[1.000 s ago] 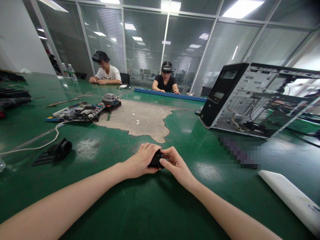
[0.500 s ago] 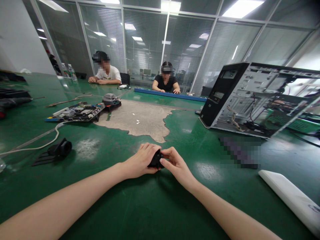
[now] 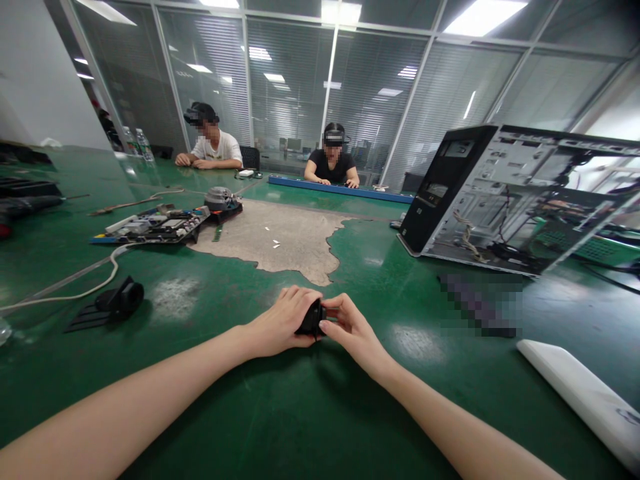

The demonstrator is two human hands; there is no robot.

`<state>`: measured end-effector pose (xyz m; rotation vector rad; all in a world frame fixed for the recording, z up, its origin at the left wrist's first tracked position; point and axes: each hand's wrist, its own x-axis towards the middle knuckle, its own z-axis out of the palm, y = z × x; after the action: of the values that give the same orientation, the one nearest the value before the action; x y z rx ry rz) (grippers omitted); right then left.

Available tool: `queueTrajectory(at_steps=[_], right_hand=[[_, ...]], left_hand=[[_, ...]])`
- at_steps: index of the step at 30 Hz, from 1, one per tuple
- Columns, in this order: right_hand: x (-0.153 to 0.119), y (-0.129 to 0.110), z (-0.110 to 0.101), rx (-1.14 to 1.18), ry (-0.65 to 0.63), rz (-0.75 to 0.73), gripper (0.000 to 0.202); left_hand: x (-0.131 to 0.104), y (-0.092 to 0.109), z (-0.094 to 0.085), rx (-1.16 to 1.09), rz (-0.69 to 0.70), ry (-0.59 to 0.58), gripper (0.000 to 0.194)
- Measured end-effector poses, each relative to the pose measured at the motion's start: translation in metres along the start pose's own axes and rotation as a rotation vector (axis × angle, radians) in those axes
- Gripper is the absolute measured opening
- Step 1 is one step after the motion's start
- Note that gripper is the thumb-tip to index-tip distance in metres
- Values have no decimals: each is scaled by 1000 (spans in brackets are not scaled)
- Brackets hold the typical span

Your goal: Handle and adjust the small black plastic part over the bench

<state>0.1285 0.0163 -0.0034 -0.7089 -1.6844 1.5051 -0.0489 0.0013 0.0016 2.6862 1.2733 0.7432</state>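
My left hand (image 3: 283, 319) is closed over a small black object (image 3: 311, 320), fingers over its top and thumb below it. From the right, my right hand (image 3: 351, 329) pinches the same object's near right end between thumb and fingertips. Most of the object is covered by my hands, so its kind cannot be made out. Both hands are just above or on the green tabletop (image 3: 240, 413), at the middle of the view. Left of them lies a black plastic part (image 3: 117, 300) with a round opening and flat slats.
An opened computer case (image 3: 450, 200) stands at the right, with a long white object (image 3: 575, 400) nearer me. A circuit board (image 3: 155, 223) and a fan-like part (image 3: 220, 199) sit at the left, near a white cable (image 3: 113, 267). Two people (image 3: 213, 143) sit across the table.
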Motion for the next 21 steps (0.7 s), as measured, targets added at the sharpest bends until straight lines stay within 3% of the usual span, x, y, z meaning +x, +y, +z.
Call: queueTrajectory(at_steps=[10,21], right_hand=[[2,3,0,-33,39,17,31],[1,2,0,15,24,-29,19]], left_hand=[[0,0,1,-13,-12,16,56],[0,1,0,-6,-7,4,53]])
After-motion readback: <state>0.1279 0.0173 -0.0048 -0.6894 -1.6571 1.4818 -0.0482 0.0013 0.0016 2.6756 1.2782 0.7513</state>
